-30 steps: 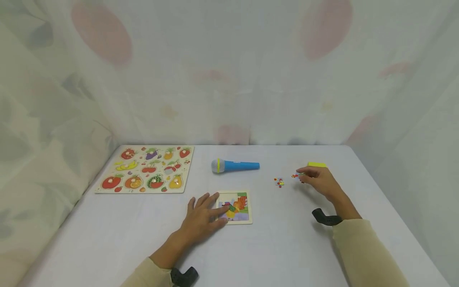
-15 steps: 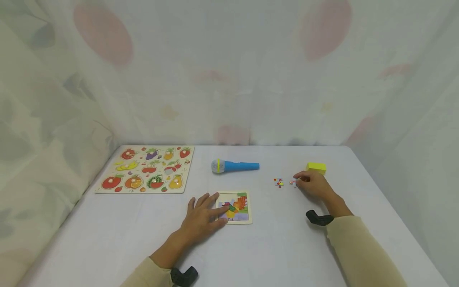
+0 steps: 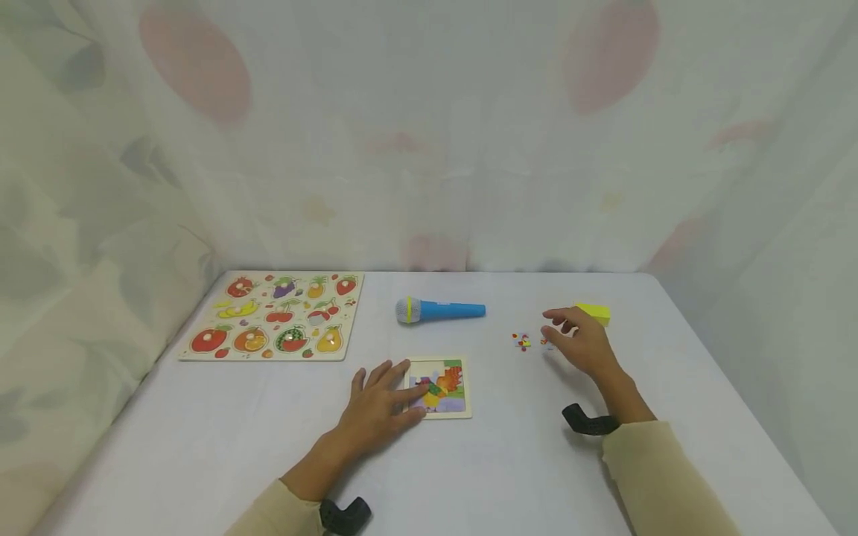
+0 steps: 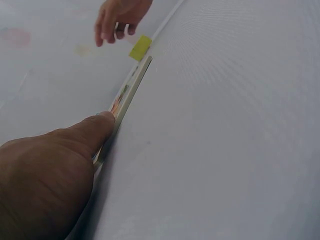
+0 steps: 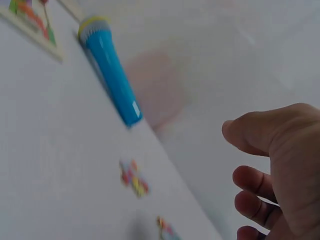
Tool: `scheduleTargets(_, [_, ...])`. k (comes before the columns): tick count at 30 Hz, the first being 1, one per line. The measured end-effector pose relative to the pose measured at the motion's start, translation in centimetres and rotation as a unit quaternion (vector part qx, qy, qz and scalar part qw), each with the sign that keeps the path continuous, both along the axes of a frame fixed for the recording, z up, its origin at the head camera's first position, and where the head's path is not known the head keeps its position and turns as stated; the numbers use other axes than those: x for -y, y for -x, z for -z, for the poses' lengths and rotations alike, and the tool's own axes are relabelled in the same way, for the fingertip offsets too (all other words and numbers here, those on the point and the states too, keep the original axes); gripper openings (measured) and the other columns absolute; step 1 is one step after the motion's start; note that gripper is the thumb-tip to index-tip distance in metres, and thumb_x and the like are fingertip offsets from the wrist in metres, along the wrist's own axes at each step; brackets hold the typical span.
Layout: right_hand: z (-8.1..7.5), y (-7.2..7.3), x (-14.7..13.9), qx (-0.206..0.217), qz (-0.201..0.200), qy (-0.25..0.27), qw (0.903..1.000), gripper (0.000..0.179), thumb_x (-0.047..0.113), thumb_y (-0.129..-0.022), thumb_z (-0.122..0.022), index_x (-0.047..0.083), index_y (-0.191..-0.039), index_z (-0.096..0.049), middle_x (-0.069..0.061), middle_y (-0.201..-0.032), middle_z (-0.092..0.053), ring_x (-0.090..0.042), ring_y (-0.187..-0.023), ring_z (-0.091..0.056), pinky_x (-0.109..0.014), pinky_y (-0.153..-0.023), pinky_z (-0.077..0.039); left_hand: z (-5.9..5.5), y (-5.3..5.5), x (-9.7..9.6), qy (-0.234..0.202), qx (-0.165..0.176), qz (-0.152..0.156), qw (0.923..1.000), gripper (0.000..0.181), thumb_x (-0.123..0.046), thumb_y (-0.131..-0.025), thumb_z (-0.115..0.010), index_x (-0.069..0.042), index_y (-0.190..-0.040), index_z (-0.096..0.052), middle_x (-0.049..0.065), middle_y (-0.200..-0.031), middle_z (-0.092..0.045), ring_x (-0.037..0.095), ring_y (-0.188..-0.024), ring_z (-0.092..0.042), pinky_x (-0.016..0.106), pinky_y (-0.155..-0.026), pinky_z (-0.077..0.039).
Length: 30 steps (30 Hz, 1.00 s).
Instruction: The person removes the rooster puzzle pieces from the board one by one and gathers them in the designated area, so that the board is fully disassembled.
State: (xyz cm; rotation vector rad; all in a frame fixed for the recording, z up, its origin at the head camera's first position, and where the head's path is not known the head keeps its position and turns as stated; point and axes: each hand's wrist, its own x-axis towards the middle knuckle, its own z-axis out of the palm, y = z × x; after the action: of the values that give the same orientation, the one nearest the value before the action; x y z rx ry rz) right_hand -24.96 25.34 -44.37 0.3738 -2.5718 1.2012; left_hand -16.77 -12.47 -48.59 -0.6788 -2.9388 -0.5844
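My left hand (image 3: 377, 409) lies with spread, straight fingers across the left side of a small framed jigsaw puzzle (image 3: 456, 406). In the left wrist view its thumb (image 4: 95, 131) rests along the edge of the puzzle's pale frame (image 4: 134, 90). My right hand (image 3: 582, 344) hovers over the table at the right, thumb and fingers apart, holding nothing. Just beneath its fingertips is a small puzzle piece (image 3: 545, 342), partly covered by the hand. A second colourful puzzle piece (image 3: 522, 342) lies to its left. Both pieces show blurred in the right wrist view.
A blue toy microphone (image 3: 450, 310) lies behind the framed puzzle. At the back left is a fruit peg puzzle board (image 3: 268, 327). A yellow block (image 3: 599, 313) stands behind my right hand. Patterned cloth (image 3: 429, 149) hangs along the table's back and sides.
My right hand has set a puzzle piece down beside the other one and let go, its fingers parting as it lifts slightly to the left. My left hand has not moved.
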Motion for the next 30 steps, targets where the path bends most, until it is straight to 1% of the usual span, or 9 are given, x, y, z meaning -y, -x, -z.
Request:
scheduleTargets(4, [-1.4, -1.0, 2.0, -0.016, -0.031, 0.033, 0.9989, 0.030, 0.012, -0.087, -0.072, 0.006, -0.117, -0.067, -0.016, -0.099, -0.062, -0.024, -0.087, -0.052, -0.032, -0.071, -0.042, 0.2, 0.1, 0.1, 0.001, -0.005, 0.001, 1.0000, 0.046, -0.060, -0.090, -0.054, -0.038, -0.129, -0.063, 0.001, -0.152, -0.035, 0.033, -0.140, -0.024, 0.065, -0.105, -0.006])
scheduleTargets(7, [-2.2, -1.5, 3.3, -0.025, -0.054, 0.050, 0.9970, 0.032, 0.010, -0.087, -0.072, 0.007, -0.118, -0.067, -0.012, -0.098, -0.061, -0.023, -0.087, -0.052, -0.028, -0.070, -0.042, 0.3, 0.1, 0.1, 0.000, -0.007, 0.000, 1.0000, 0.046, -0.061, -0.090, -0.054, -0.038, -0.129, -0.063, 0.001, -0.152, -0.035, 0.033, -0.140, -0.023, 0.065, -0.105, -0.006])
scheduleTargets(11, [-3.1, -2.3, 5.1, -0.038, -0.070, 0.058, 0.9951, 0.036, 0.011, -0.087, -0.072, 0.007, -0.122, -0.065, -0.005, -0.097, -0.060, -0.024, -0.086, -0.052, -0.031, -0.071, -0.043, 0.4, 0.1, 0.1, -0.001, -0.010, 0.001, 0.9999, 0.046, -0.059, -0.089, -0.056, -0.037, -0.129, -0.063, 0.001, -0.152, -0.036, 0.033, -0.139, -0.024, 0.065, -0.105, -0.007])
scheduleTargets(16, [-3.9, -2.8, 7.6, -0.040, -0.086, 0.068, 0.9932, 0.040, 0.014, -0.088, -0.070, 0.007, -0.126, -0.062, -0.004, -0.098, -0.059, -0.027, -0.086, -0.052, -0.037, -0.074, -0.046, 0.1, 0.1, 0.1, 0.001, -0.007, -0.001, 1.0000, 0.044, -0.057, -0.089, -0.058, -0.037, -0.128, -0.063, 0.002, -0.152, -0.036, 0.034, -0.139, -0.025, 0.065, -0.105, -0.007])
scheduleTargets(18, [-3.9, -2.8, 8.6, -0.039, -0.093, 0.078, 0.9919, 0.041, 0.014, -0.088, -0.071, 0.007, -0.127, -0.061, -0.004, -0.098, -0.059, -0.026, -0.086, -0.052, -0.040, -0.074, -0.046, 0.0, 0.1, 0.2, 0.000, -0.005, -0.002, 1.0000, 0.044, -0.057, -0.089, -0.058, -0.037, -0.128, -0.064, 0.002, -0.152, -0.036, 0.034, -0.139, -0.024, 0.065, -0.105, -0.007])
scheduleTargets(22, [-3.5, -2.7, 10.5, -0.034, -0.107, 0.092, 0.9895, 0.043, 0.015, -0.088, -0.071, 0.008, -0.129, -0.059, -0.003, -0.099, -0.058, -0.028, -0.088, -0.052, -0.045, -0.075, -0.046, 0.1, 0.1, 0.3, -0.007, -0.002, 0.000, 1.0000, 0.044, -0.057, -0.090, -0.058, -0.037, -0.128, -0.063, 0.002, -0.152, -0.036, 0.034, -0.139, -0.024, 0.065, -0.105, -0.006])
scheduleTargets(27, [-2.1, -2.3, 12.3, -0.023, -0.131, 0.094, 0.9867, 0.044, 0.016, -0.087, -0.071, 0.006, -0.128, -0.059, -0.003, -0.101, -0.057, -0.027, -0.089, -0.051, -0.049, -0.076, -0.045, 0.1, 0.2, 0.2, -0.007, -0.001, -0.001, 1.0000, 0.044, -0.058, -0.090, -0.056, -0.039, -0.129, -0.063, 0.001, -0.152, -0.035, 0.035, -0.139, -0.024, 0.065, -0.105, -0.006])
scheduleTargets(30, [-1.2, -2.2, 12.9, -0.009, -0.144, 0.094, 0.9851, 0.043, 0.015, -0.087, -0.071, 0.006, -0.127, -0.059, -0.005, -0.102, -0.057, -0.029, -0.090, -0.050, -0.048, -0.075, -0.043, 0.3, 0.2, 0.1, -0.002, -0.001, -0.001, 1.0000, 0.044, -0.059, -0.090, -0.055, -0.040, -0.129, -0.062, 0.001, -0.153, -0.035, 0.034, -0.139, -0.024, 0.065, -0.105, -0.006])
